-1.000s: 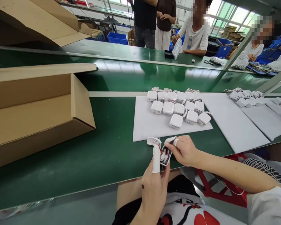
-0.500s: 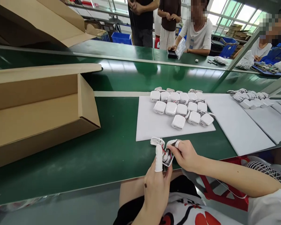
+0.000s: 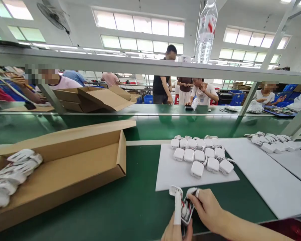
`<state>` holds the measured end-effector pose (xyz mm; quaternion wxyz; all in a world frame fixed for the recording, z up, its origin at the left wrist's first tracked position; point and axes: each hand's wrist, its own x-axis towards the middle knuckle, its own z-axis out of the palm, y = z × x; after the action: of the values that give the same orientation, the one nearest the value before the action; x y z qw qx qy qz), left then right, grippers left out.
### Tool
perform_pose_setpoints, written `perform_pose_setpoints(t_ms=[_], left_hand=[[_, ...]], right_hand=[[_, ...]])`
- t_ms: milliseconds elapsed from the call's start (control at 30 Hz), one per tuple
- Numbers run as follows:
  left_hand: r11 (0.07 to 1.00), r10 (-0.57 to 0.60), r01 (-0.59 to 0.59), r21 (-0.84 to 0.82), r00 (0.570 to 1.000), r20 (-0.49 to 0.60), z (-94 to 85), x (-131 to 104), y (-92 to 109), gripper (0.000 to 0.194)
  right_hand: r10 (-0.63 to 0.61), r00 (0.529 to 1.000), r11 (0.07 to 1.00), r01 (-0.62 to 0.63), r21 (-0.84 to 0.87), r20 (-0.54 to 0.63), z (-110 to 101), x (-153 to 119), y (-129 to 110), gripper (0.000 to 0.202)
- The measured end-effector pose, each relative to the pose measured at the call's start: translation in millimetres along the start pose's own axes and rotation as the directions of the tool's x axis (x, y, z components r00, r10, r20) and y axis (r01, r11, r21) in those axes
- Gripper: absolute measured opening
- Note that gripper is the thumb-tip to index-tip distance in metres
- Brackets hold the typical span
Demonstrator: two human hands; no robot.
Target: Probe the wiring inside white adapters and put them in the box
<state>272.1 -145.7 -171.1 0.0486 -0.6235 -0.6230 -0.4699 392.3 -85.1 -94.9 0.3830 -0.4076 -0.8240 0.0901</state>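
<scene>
At the bench's front edge, a small white device (image 3: 187, 212) lies opened up between my hands, with red and black wires and inner parts showing. My left hand (image 3: 177, 222) grips its casing from below, a white cover on one finger. From the right, my right hand (image 3: 208, 207) pinches the upper part of the same device with thumb and covered forefinger. A hinged white flap (image 3: 175, 191) sticks out at its upper left. Beyond my hands, several closed white devices (image 3: 197, 169) rest in rows on a white foam sheet (image 3: 170, 179).
An open cardboard box (image 3: 75, 187) stands at the left with several white devices (image 3: 11, 177) inside. More foam sheets (image 3: 251, 170) and white devices (image 3: 278, 146) lie at the right. A bottle (image 3: 207, 33) stands on the overhead shelf. People are beyond the bench.
The camera view has tilted up and shows more of the box, the shelf and the windows. Both hands keep hold of the opened device. Across the bench, a seated person has raised a hand.
</scene>
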Motion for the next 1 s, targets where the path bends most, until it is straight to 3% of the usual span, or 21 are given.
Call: perform_pose_setpoints(t_ms=[67,133,233,367,533,733,900,1000], left_hand=[[0.999,-0.043,0.047,-0.021,0.985,0.167,-15.3,4.2,5.9,0.053],[0.994,-0.082,0.1,-0.041,0.946,0.312,-28.3,11.6,11.9,0.049],[0.981,-0.152,0.186,-0.055,0.915,0.373,-37.4,22.5,18.6,0.053],[0.971,-0.177,0.225,-0.083,0.905,0.387,-40.0,26.0,22.3,0.064],[0.982,-0.121,0.166,-0.096,0.925,0.361,-40.9,23.9,20.8,0.07],[0.988,-0.089,0.127,-0.091,0.936,0.341,-43.6,27.4,24.1,0.07],[0.982,-0.113,0.156,-0.104,0.935,0.335,-43.1,27.0,28.1,0.063],[0.975,-0.134,0.189,-0.119,0.922,0.363,-42.6,26.5,29.0,0.059]], right_hand=[[0.019,1.0,0.999,-0.018,-0.029,0.024,-7.3,4.0,-2.1,0.048],[0.115,0.993,0.993,-0.115,0.036,0.017,-19.3,13.8,-3.1,0.053],[0.214,0.976,0.962,-0.218,0.165,0.045,-33.7,29.1,-1.1,0.053],[0.155,0.979,0.967,-0.178,0.183,0.135,-34.1,29.8,0.4,0.051],[0.145,0.967,0.966,-0.184,0.18,0.208,-19.1,16.1,1.9,0.049],[0.097,0.979,0.982,-0.124,0.144,0.181,-12.6,8.8,-6.1,0.042],[0.243,0.965,0.963,-0.252,0.093,0.104,-9.6,9.5,-14.8,0.04],[0.24,0.964,0.969,-0.246,0.031,0.116,-9.3,10.3,-16.8,0.039]])
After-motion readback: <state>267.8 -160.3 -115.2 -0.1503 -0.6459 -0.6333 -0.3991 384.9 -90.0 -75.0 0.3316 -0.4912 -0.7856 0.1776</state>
